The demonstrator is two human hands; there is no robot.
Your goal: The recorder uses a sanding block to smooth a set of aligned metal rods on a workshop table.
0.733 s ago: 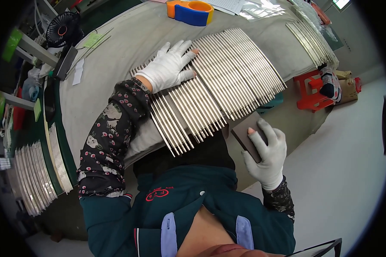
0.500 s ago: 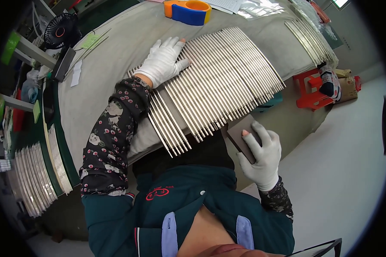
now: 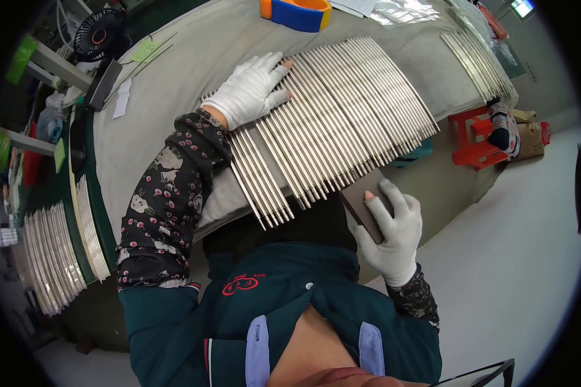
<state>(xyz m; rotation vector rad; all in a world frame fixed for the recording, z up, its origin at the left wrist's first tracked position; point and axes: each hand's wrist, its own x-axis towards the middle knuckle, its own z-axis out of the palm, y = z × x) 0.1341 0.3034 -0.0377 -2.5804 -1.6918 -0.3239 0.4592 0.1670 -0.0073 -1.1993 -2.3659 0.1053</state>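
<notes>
A wide row of thin silvery metal rods [image 3: 342,116] lies side by side on the cloth-covered table, their near ends sticking out past its edge. A gap divides off a narrower group of the same rods [image 3: 258,177] on the left. My left hand [image 3: 248,93], in a white glove with bare fingertips showing, rests on the far part of the rods with its fingers stretched out. Off the table's near edge, my gloved right hand [image 3: 394,232] grips a flat dark brown block [image 3: 361,197] close to the rods' near ends.
A blue and orange tape roll [image 3: 297,14] stands at the far edge. More rods [image 3: 474,68] lie at the far right, near a red stool [image 3: 474,138]. On the left are a black fan [image 3: 100,35] and bundled rods [image 3: 51,258].
The whole view has shifted slightly, so the table and rods appear a little farther right. My left hand still lies on the rods, and my right hand still grips the block.
</notes>
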